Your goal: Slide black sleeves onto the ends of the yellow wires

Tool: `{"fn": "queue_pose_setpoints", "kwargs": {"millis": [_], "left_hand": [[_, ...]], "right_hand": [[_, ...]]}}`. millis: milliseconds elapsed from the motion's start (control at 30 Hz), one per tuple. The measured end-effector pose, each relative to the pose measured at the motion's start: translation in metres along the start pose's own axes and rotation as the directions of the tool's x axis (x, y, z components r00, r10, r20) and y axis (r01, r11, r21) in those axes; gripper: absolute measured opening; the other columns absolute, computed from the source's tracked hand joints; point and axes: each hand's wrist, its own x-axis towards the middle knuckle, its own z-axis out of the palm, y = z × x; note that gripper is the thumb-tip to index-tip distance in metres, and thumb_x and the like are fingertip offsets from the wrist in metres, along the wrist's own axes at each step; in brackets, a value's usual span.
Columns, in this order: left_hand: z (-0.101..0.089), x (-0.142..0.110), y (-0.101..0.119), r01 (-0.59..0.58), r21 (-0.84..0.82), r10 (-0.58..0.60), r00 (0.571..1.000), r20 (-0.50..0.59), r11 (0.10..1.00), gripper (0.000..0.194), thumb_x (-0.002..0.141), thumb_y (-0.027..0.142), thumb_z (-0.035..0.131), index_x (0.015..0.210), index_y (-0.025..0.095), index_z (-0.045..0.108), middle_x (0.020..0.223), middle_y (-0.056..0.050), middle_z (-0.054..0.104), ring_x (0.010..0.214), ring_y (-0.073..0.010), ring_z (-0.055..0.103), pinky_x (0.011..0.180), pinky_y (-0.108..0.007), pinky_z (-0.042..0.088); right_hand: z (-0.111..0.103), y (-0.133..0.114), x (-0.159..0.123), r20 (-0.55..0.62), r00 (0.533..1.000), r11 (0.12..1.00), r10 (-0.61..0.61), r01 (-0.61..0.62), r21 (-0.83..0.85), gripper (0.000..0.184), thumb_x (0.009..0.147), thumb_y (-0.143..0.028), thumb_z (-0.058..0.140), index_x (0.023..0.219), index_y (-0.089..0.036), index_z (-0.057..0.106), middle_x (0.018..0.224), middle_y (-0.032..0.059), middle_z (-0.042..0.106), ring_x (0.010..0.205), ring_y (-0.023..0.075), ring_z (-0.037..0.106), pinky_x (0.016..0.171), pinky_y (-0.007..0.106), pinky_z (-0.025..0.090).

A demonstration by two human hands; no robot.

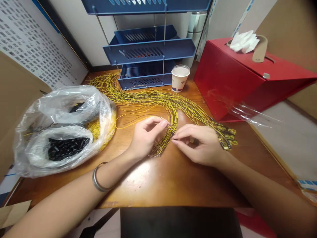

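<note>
My left grip [149,136] pinches a thin yellow cord [169,124], my right grip [198,144] what looks like a small black tube [172,133], above the brown wooden worktop [158,188]. Yellow-ringed, yellow-and-black cords [198,110] at right seem finished; the ringless yellow bundle [175,115] between my hands seems left.

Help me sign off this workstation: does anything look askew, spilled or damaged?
Nothing looks spilled or damaged. One mild oddity: clear plastic juts out in front of the red box, to the right of the yellow wires; it looks out of place, perhaps loose packaging.
</note>
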Motion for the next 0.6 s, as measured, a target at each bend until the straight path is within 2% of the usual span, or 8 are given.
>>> {"fn": "queue_pose_setpoints", "kwargs": {"millis": [133, 233, 300, 433, 533, 600], "left_hand": [[-0.005, 0.009, -0.001, 0.062, -0.127, -0.073, 0.994, -0.084, 0.990, 0.020, 0.079, 0.034, 0.072, 0.078, 0.015, 0.067, 0.074, -0.001, 0.064, 0.046, -0.0044, 0.046, 0.042, -0.019, 0.038], [-0.013, 0.020, 0.001, 0.062, -0.239, -0.100, 0.983, -0.151, 0.969, 0.017, 0.077, 0.029, 0.072, 0.079, 0.015, 0.065, 0.084, -0.002, 0.067, 0.046, -0.0029, 0.044, 0.041, -0.018, 0.036], [-0.020, 0.028, 0.004, 0.051, -0.300, -0.113, 0.975, -0.191, 0.953, 0.015, 0.080, 0.029, 0.070, 0.083, 0.016, 0.063, 0.088, -0.003, 0.070, 0.043, -0.0025, 0.042, 0.039, -0.018, 0.035], [-0.037, 0.040, 0.013, -0.006, -0.350, -0.102, 0.952, -0.290, 0.937, 0.013, 0.086, 0.032, 0.064, 0.091, 0.021, 0.061, 0.104, -0.003, 0.071, 0.040, -0.0023, 0.039, 0.040, -0.021, 0.036], [-0.048, 0.045, 0.021, -0.038, -0.361, -0.091, 0.938, -0.333, 0.932, 0.012, 0.087, 0.033, 0.064, 0.087, 0.022, 0.059, 0.084, 0.000, 0.068, 0.046, -0.0055, 0.045, 0.043, -0.021, 0.038], [-0.053, 0.048, 0.031, -0.033, -0.362, -0.088, 0.946, -0.313, 0.932, 0.014, 0.086, 0.032, 0.066, 0.082, 0.022, 0.057, 0.067, 0.003, 0.059, 0.046, -0.0067, 0.044, 0.043, -0.022, 0.037]], "right_hand": [[-0.003, 0.002, -0.001, 0.073, 0.997, 0.999, 0.031, -0.030, -0.014, 0.005, 0.079, -0.011, 0.063, 0.081, -0.015, 0.064, 0.073, 0.0029, 0.068, 0.054, 0.0082, 0.057, 0.048, 0.021, 0.044], [-0.008, 0.003, 0.000, 0.110, 0.987, 0.987, 0.120, -0.107, -0.118, 0.006, 0.077, -0.010, 0.061, 0.079, -0.016, 0.062, 0.063, -0.0015, 0.061, 0.050, 0.0075, 0.053, 0.048, 0.020, 0.043], [-0.014, 0.004, 0.002, 0.080, 0.980, 0.964, 0.182, -0.162, -0.209, 0.007, 0.075, -0.010, 0.060, 0.078, -0.017, 0.061, 0.058, -0.0032, 0.057, 0.048, 0.0077, 0.052, 0.048, 0.020, 0.043], [-0.029, 0.006, 0.003, 0.008, 0.964, 0.904, 0.266, -0.246, -0.350, 0.008, 0.073, -0.012, 0.062, 0.075, -0.020, 0.060, 0.059, -0.0020, 0.061, 0.050, 0.0109, 0.056, 0.050, 0.023, 0.045], [-0.044, 0.005, -0.007, -0.020, 0.949, 0.851, 0.313, -0.290, -0.439, 0.008, 0.071, -0.014, 0.062, 0.074, -0.021, 0.060, 0.057, -0.0015, 0.062, 0.048, 0.0135, 0.057, 0.047, 0.026, 0.042], [-0.054, 0.002, -0.018, -0.091, 0.927, 0.772, 0.365, -0.355, -0.527, 0.009, 0.069, -0.014, 0.062, 0.073, -0.022, 0.060, 0.055, -0.0015, 0.062, 0.046, 0.0151, 0.057, 0.046, 0.027, 0.040]]}}
